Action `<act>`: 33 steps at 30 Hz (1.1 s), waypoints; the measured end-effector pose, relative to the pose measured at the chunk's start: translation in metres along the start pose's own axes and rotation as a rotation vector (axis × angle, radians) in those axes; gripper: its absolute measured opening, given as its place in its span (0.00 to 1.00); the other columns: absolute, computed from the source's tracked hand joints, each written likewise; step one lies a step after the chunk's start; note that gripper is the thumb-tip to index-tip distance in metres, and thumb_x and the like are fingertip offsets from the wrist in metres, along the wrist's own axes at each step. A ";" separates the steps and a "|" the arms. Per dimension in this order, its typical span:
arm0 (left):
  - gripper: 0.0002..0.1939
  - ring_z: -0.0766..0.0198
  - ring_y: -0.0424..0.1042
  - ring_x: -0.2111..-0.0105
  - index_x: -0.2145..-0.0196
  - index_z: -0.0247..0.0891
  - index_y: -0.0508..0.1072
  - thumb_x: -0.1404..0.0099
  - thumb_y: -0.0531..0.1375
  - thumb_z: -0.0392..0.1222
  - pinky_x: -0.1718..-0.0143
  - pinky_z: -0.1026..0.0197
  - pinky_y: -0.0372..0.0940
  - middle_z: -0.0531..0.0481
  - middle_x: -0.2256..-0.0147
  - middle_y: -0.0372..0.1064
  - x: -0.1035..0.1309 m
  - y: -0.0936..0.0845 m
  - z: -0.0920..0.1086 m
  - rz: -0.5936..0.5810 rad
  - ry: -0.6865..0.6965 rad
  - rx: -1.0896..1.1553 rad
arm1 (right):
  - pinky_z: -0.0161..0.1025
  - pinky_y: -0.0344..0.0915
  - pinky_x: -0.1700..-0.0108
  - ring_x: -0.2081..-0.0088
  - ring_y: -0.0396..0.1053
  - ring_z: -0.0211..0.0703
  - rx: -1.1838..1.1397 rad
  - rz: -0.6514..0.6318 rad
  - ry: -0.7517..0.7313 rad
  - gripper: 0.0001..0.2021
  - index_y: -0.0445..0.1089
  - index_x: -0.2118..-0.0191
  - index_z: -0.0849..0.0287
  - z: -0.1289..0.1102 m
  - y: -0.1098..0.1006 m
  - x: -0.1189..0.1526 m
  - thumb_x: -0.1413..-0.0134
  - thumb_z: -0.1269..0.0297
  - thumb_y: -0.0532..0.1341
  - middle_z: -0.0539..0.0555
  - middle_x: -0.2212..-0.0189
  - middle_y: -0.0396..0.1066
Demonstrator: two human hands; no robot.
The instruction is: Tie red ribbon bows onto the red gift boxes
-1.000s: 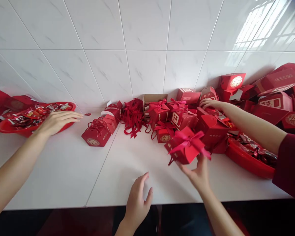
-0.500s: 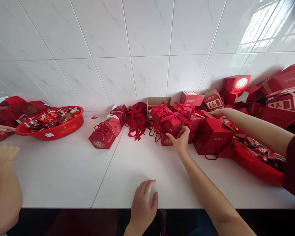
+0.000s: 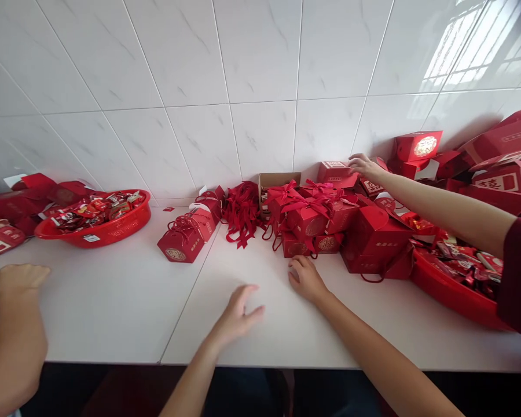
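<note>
Over the table (image 3: 113, 307), my left hand (image 3: 238, 315) hovers with thumb and fingers spread, holding nothing. My right hand (image 3: 307, 280) is low over the tabletop, fingers loosely bent and no object visible in them. Just beyond it stand stacked red gift boxes (image 3: 306, 223) topped with ribbon bows. To their left lies a bundle of dark red ribbons (image 3: 242, 208) beside a small cardboard box (image 3: 279, 179). Farther left is a row of red boxes with cord handles (image 3: 183, 243). A larger red box (image 3: 371, 243) adjoins the stack on the right.
Red basins of wrapped sweets stand at left (image 3: 125, 223) and right (image 3: 451, 295). From the right, another person's hand (image 3: 365, 167) reaches to a red box (image 3: 335, 172) behind the stack. Another person's closed hand (image 3: 19, 279) is at far left. Red boxes (image 3: 499, 179) heap against the wall.
My right hand has left the stacked box and come down toward me. My left hand has moved forward and left, opening wider. The right-hand person's hand has shifted to a box at the back.
</note>
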State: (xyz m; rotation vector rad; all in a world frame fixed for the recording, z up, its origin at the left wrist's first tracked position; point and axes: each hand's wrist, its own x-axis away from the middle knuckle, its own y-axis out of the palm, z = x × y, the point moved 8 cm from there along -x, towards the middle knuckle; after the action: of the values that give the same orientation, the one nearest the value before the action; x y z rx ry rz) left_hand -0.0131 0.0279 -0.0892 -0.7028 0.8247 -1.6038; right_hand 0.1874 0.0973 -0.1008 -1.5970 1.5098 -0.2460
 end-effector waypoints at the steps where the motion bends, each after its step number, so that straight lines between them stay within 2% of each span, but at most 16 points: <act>1: 0.24 0.53 0.65 0.46 0.46 0.39 0.65 0.39 0.58 0.46 0.49 0.54 0.65 0.40 0.45 0.65 -0.020 -0.009 -0.006 0.029 -0.037 -0.058 | 0.52 0.61 0.48 0.53 0.64 0.54 0.011 0.003 0.020 0.09 0.69 0.60 0.60 0.003 0.001 -0.002 0.48 0.72 0.57 0.62 0.56 0.67; 3: 0.29 0.45 0.59 0.42 0.42 0.32 0.60 0.38 0.57 0.47 0.44 0.46 0.57 0.32 0.42 0.60 -0.058 -0.022 -0.019 0.107 -0.113 -0.143 | 0.52 0.60 0.48 0.54 0.64 0.54 0.024 0.004 0.048 0.08 0.69 0.60 0.61 0.007 0.002 -0.005 0.47 0.71 0.57 0.62 0.56 0.67; 5: 0.31 0.38 0.50 0.38 0.39 0.29 0.55 0.36 0.54 0.47 0.42 0.40 0.49 0.27 0.38 0.50 -0.088 -0.028 -0.031 0.188 -0.175 -0.217 | 0.50 0.61 0.49 0.54 0.65 0.52 0.025 -0.003 0.055 0.07 0.69 0.61 0.61 0.012 0.002 -0.006 0.47 0.71 0.57 0.60 0.58 0.68; 8: 0.29 0.37 0.46 0.37 0.38 0.34 0.54 0.34 0.50 0.48 0.41 0.38 0.45 0.32 0.34 0.44 -0.111 -0.024 -0.043 0.238 -0.198 -0.289 | 0.44 0.64 0.51 0.55 0.67 0.48 0.014 -0.012 0.052 0.07 0.69 0.62 0.60 0.018 0.000 -0.007 0.47 0.71 0.58 0.57 0.59 0.69; 11: 0.25 0.42 0.48 0.37 0.40 0.43 0.59 0.33 0.48 0.49 0.42 0.40 0.47 0.43 0.35 0.50 -0.114 -0.016 -0.049 0.209 -0.143 -0.335 | 0.39 0.66 0.54 0.57 0.69 0.45 0.009 -0.022 0.045 0.06 0.70 0.62 0.60 0.021 0.000 -0.006 0.47 0.70 0.58 0.56 0.60 0.70; 13: 0.22 0.45 0.49 0.37 0.42 0.45 0.62 0.32 0.47 0.48 0.42 0.41 0.48 0.46 0.36 0.55 -0.112 -0.013 -0.050 0.190 -0.099 -0.363 | 0.39 0.65 0.54 0.56 0.68 0.45 0.017 -0.032 0.039 0.06 0.70 0.63 0.60 0.021 0.001 -0.004 0.48 0.71 0.59 0.56 0.60 0.70; 16: 0.20 0.48 0.50 0.37 0.45 0.44 0.64 0.32 0.46 0.47 0.43 0.43 0.50 0.46 0.38 0.59 -0.110 -0.012 -0.047 0.194 -0.057 -0.399 | 0.41 0.63 0.51 0.53 0.66 0.48 0.048 -0.045 0.038 0.08 0.71 0.62 0.60 0.017 0.003 -0.001 0.48 0.72 0.58 0.57 0.58 0.70; 19: 0.22 0.48 0.45 0.35 0.42 0.42 0.61 0.32 0.46 0.46 0.43 0.43 0.50 0.45 0.36 0.55 -0.113 -0.011 -0.044 0.197 -0.031 -0.418 | 0.44 0.61 0.50 0.52 0.65 0.50 0.094 -0.067 0.037 0.09 0.70 0.59 0.61 0.012 0.004 0.002 0.46 0.71 0.56 0.59 0.57 0.69; 22: 0.24 0.44 0.44 0.35 0.40 0.41 0.59 0.32 0.47 0.47 0.43 0.39 0.50 0.43 0.35 0.51 -0.117 -0.010 -0.042 0.184 -0.021 -0.424 | 0.45 0.60 0.49 0.53 0.65 0.51 0.143 -0.082 0.034 0.11 0.70 0.57 0.62 0.007 0.004 0.004 0.46 0.71 0.56 0.60 0.56 0.69; 25: 0.22 0.42 0.51 0.37 0.42 0.41 0.62 0.32 0.49 0.47 0.44 0.37 0.51 0.40 0.38 0.57 -0.118 -0.012 -0.041 0.204 -0.004 -0.427 | 0.44 0.60 0.49 0.53 0.65 0.51 0.183 -0.080 0.035 0.12 0.70 0.56 0.62 0.005 0.003 0.003 0.46 0.70 0.56 0.60 0.56 0.69; 28: 0.18 0.47 0.59 0.41 0.46 0.39 0.66 0.31 0.51 0.45 0.44 0.40 0.54 0.40 0.43 0.64 -0.114 -0.016 -0.033 0.267 0.062 -0.431 | 0.42 0.60 0.50 0.53 0.65 0.49 0.211 -0.072 0.045 0.11 0.70 0.57 0.62 0.005 0.002 0.001 0.46 0.70 0.57 0.59 0.56 0.69; 33: 0.11 0.57 0.69 0.54 0.56 0.36 0.72 0.33 0.56 0.43 0.50 0.49 0.63 0.46 0.57 0.71 -0.107 -0.018 -0.016 0.333 0.227 -0.434 | 0.40 0.60 0.52 0.55 0.66 0.48 0.234 -0.047 0.074 0.10 0.71 0.58 0.62 0.008 0.001 -0.004 0.46 0.69 0.57 0.59 0.57 0.70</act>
State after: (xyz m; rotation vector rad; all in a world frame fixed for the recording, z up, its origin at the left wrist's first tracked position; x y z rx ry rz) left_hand -0.0177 0.1376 -0.0846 -0.6471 1.4057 -1.2251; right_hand 0.1911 0.1040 -0.1043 -1.4513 1.4422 -0.4947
